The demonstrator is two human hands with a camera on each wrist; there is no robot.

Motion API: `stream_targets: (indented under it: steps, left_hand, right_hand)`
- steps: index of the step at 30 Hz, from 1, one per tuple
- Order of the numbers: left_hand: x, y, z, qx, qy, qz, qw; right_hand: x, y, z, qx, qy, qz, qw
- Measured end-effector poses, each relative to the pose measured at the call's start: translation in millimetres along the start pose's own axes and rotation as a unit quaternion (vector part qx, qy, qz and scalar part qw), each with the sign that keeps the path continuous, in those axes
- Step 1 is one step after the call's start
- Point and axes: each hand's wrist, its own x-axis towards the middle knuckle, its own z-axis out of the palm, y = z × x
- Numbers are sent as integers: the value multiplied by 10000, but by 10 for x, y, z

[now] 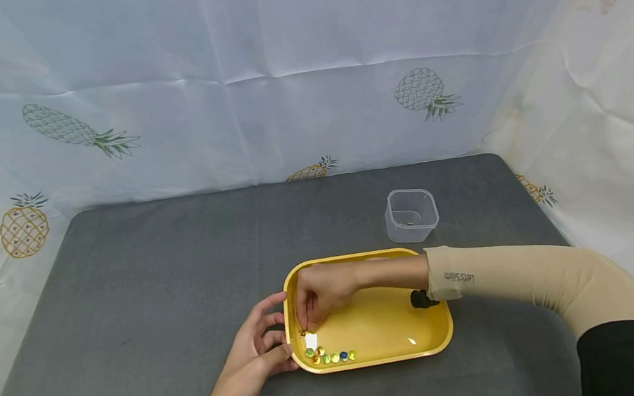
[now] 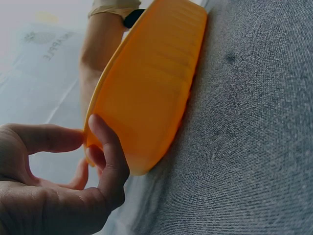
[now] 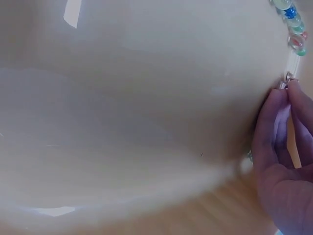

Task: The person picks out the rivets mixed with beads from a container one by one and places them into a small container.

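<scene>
A yellow tray (image 1: 384,360) with a raised rim lies on the table, and my left hand (image 1: 255,350) holds its left end, fingertips and thumb at the rim. In the left wrist view, my left hand (image 2: 63,181) has its fingers curled at the orange-looking outer wall (image 2: 146,83). My right hand (image 1: 324,292) reaches inside the tray to its left end. There its fingertips pinch a small shiny metal piece (image 3: 283,84), whose exact kind I cannot tell. Several glass marbles (image 1: 335,357), green, amber and blue, line the tray's near left corner.
Behind the tray, toward the right, stands a clear plastic container (image 1: 411,213) with a few tiny bits at its bottom. The grey-covered table (image 1: 152,312) meets a pineapple-print curtain (image 1: 294,32) at the back and sides. A dark wrist device (image 1: 422,299) hangs over the tray's right end.
</scene>
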Motion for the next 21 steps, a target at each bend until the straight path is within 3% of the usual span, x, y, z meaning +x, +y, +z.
stream_targets:
  steps: [21]
  left_hand:
    - [3,-9,7,23,40,1,10000]
  right_hand:
    - [-170,-155,-182,219,10,-69,9997]
